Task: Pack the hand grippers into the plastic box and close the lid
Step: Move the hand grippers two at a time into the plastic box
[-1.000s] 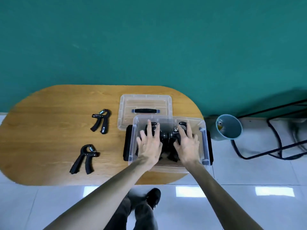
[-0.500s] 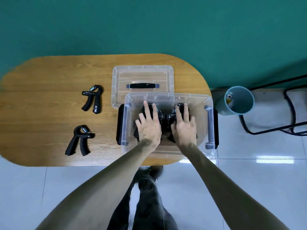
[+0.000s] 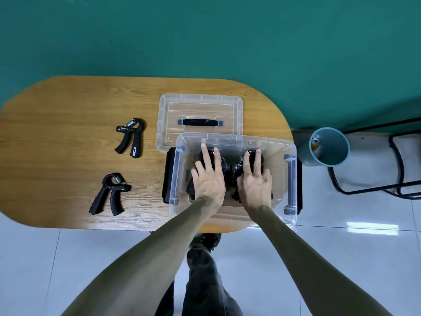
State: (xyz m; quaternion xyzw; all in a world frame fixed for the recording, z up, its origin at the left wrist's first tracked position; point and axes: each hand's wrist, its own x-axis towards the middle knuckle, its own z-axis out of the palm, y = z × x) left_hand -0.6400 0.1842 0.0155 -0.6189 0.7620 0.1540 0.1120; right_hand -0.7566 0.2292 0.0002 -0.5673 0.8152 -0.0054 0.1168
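Note:
A clear plastic box [image 3: 237, 139] stands at the table's right end. Both my hands are inside it. My left hand [image 3: 208, 177] lies flat, fingers straight, on black hand grippers [image 3: 229, 167] at the box's bottom. My right hand [image 3: 255, 181] lies flat on the grippers beside it. Most of the packed grippers are hidden under my palms. Two more black hand grippers lie on the table to the left, one farther back [image 3: 131, 137] and one nearer me [image 3: 109, 193]. The clear lid [image 3: 200, 110] with a black handle lies flat behind the box.
The wooden table [image 3: 68, 124] is oval and backs onto a green wall. A blue-grey bin [image 3: 328, 145] stands on the tiled floor right of the table, with a black metal frame [image 3: 373, 185] beyond it. My legs are below the table edge.
The camera view has shifted, so the table sits differently in frame. Both hands stay flat on the grippers inside the box, almost unmoved.

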